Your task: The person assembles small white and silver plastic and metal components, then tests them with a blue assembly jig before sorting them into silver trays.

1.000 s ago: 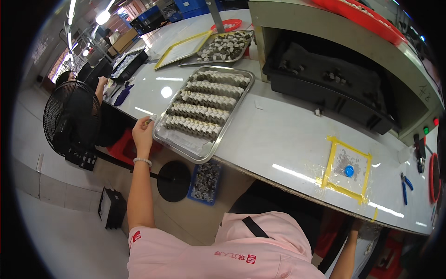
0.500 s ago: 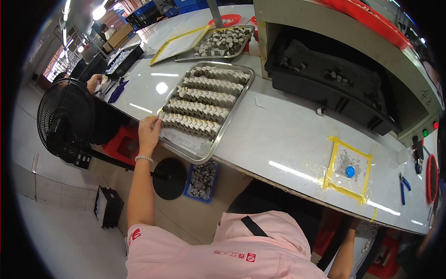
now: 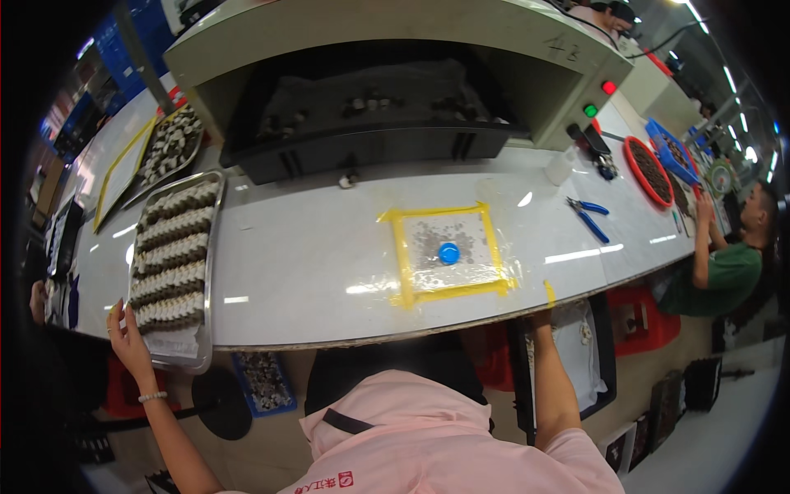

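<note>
My left hand [image 3: 128, 336] is at the left edge of a metal tray [image 3: 206, 317], its fingers apart beside the near end of the parts. On that tray stand several rows of small dark parts with white tops [image 3: 169, 284], over white paper. Down at the right, my right hand [image 3: 540, 318] reaches to the table's underside above a black bin [image 3: 607, 362] lined with white sheeting. The table edge hides its fingers. A blue round cap [image 3: 448, 253] sits on a grey-spotted white sheet [image 3: 424, 276] framed with yellow tape.
Ahead stands a grey machine housing [image 3: 378, 25] with a black tray [image 3: 370, 152] inside. Blue-handled pliers [image 3: 591, 221], a red basket [image 3: 648, 173] and a person in green [image 3: 728, 276] are to the right. Another metal tray [image 3: 169, 156] holds loose parts at far left.
The view has swung to the right, so the metal tray now appears farther left, and the black bin and the person in green show. My left hand remains by the tray's left edge.
</note>
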`<state>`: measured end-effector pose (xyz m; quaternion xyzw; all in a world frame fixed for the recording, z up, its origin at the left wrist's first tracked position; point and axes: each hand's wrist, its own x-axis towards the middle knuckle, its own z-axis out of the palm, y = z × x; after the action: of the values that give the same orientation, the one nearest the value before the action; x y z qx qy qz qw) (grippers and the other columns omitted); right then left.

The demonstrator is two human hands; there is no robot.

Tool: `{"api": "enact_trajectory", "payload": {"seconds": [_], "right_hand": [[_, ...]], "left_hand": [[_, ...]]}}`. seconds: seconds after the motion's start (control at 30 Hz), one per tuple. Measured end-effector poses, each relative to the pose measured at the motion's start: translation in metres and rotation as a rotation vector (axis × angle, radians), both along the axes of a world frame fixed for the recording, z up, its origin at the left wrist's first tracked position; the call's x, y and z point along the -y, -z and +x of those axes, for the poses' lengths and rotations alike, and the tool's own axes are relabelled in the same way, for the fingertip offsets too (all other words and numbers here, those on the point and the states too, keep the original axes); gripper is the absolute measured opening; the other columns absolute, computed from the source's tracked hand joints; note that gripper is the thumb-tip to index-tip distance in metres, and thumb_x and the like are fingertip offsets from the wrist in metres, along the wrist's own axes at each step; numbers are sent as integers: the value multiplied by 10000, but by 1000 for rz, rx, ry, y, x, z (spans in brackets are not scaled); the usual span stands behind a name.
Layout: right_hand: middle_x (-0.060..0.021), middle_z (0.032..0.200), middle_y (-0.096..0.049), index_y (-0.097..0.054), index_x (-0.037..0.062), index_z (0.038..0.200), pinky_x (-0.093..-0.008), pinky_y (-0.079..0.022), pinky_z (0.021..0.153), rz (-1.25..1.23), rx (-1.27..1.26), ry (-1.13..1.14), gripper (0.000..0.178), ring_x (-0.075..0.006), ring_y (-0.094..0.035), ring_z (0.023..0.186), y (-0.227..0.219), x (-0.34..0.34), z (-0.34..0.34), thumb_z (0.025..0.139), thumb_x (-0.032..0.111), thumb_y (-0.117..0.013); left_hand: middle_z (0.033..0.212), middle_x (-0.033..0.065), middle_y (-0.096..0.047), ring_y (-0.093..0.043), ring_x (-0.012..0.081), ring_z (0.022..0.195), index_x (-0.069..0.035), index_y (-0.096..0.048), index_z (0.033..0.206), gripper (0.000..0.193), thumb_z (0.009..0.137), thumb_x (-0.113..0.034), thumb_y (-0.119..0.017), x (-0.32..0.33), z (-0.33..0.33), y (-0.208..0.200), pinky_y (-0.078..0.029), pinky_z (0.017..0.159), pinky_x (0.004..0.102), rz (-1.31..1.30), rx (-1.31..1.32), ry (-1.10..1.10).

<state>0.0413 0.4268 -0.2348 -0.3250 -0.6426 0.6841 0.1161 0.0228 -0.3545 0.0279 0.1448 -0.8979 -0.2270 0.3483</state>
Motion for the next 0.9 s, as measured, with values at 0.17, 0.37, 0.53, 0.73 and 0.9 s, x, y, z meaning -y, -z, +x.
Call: {"api": "enact_trajectory", "payload": {"seconds": [0.17, 0.37, 0.53, 0.73, 0.9], "right_hand": [[-23, 809, -591, -557, 88, 1044, -268, -420, 520, -46, 50, 103, 289, -150, -546, 603, -34, 9, 13, 825, 270, -603], [-58, 954, -607, -527, 73, 1127, -297, -489, 579, -221, 5, 76, 376, -168, -590, 852, -32, -26, 45, 768, 100, -634], [-28, 824, -606, -540, 106, 1049, -241, -430, 440, -262, -7, 210, 270, -126, -565, 588, -56, -34, 65, 800, 158, -634], [-32, 741, -586, -530, 98, 1027, -186, -356, 319, -214, -302, 170, 203, -84, -509, 441, -187, -28, 74, 846, 172, -584], [-47, 774, -596, -574, 40, 1012, -190, -429, 467, 67, -306, -119, 228, -75, -555, 601, -283, 9, 14, 803, 106, -637]], "left_hand": [[1060, 58, -569, -530, 138, 899, 4, -577, 1082, 225, 877, -88, -561, -140, -34, -32, -421, 750, 266, 219, 33, 426], [1098, 134, -548, -556, 228, 957, -11, -541, 1143, 387, 782, -118, -634, -296, -106, -35, -456, 792, 317, -19, 293, 907], [1134, 172, -531, -542, 311, 988, -12, -532, 1153, 395, 790, -134, -628, -346, -155, -12, -455, 841, 350, -182, 251, 863], [1046, 183, -543, -547, 327, 920, 5, -553, 1029, 279, 773, -83, -621, -360, -179, 10, -455, 819, 388, -355, 241, 755], [896, 170, -573, -566, 318, 793, 3, -541, 896, 154, 760, -32, -605, -363, -173, -5, -473, 741, 383, -218, 365, 741]]}}
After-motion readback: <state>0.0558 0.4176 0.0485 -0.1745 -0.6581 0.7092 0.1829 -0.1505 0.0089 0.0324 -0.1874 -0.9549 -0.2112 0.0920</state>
